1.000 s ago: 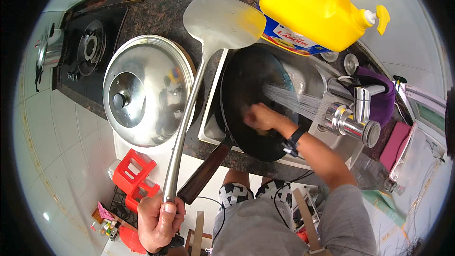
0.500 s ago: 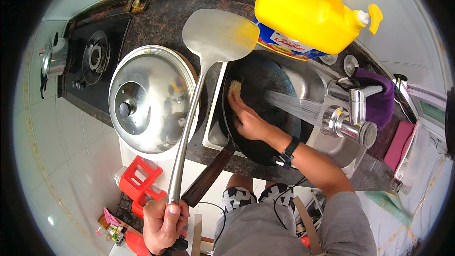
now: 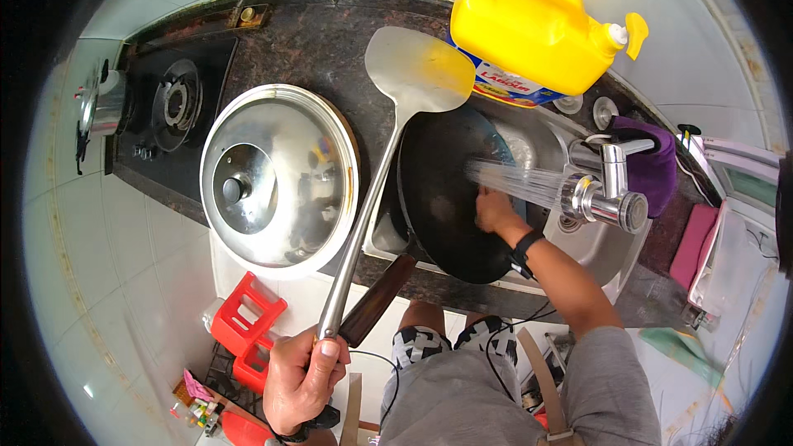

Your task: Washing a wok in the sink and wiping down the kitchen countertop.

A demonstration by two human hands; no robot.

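My left hand (image 3: 307, 381) is closed around the long metal handle of a wok turner (image 3: 420, 70), its wide blade raised toward the yellow bottle. The dark wooden handle of the wok (image 3: 446, 198) ends right against that hand; whether it is gripped too I cannot tell. The black wok sits tilted over the steel sink (image 3: 537, 139). Inside it, my right hand (image 3: 499, 211) has its fingers curled in at the wok's right side, beside the water stream (image 3: 516, 181). The pale sponge under those fingers a moment earlier is now hidden. Water pours from the chrome faucet (image 3: 607, 198).
A large steel lid (image 3: 289, 140) lies on the dark counter (image 3: 289, 49) left of the sink. A yellow pump bottle (image 3: 537, 16) stands behind it. Purple cloth (image 3: 652, 169) hangs by the faucet. A gas stove (image 3: 173, 107) is far left; red stools (image 3: 245, 310) stand below.
My right hand has moved from the wok's left side to its right side, near the stream. The wok has tipped further. My left hand keeps the turner, and the view has shifted slightly.
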